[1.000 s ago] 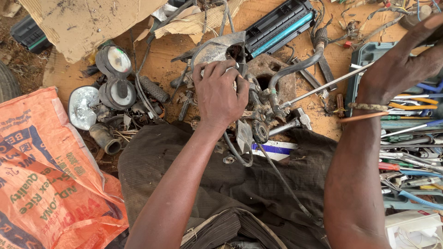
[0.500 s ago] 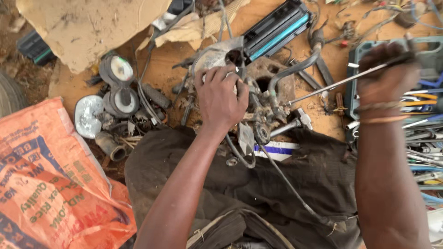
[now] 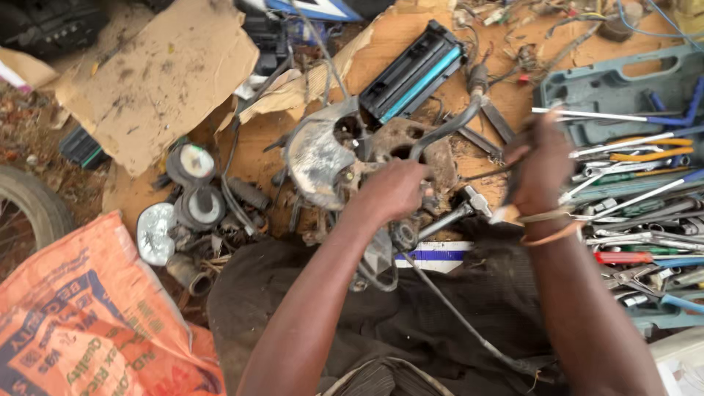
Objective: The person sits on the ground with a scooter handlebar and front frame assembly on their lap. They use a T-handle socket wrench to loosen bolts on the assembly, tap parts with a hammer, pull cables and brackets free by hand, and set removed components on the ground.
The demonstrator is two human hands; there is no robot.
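Note:
My left hand is closed on a dirty metal assembly with a curved grey tube and hanging cables, which rests on orange ground above a dark cloth over my lap. To its right, my right hand is closed around a thin dark tool. The tool is blurred and points left toward the assembly. A small hammer lies between my hands.
An open grey tool case and a heap of wrenches and screwdrivers lie at the right. A black cartridge, torn cardboard, round gauges, a mirror, an orange sack and a tyre surround the spot.
My right hand has come down and left from over the tool case toward the assembly, bringing the thin tool with it. My left hand has kept its grip on the assembly.

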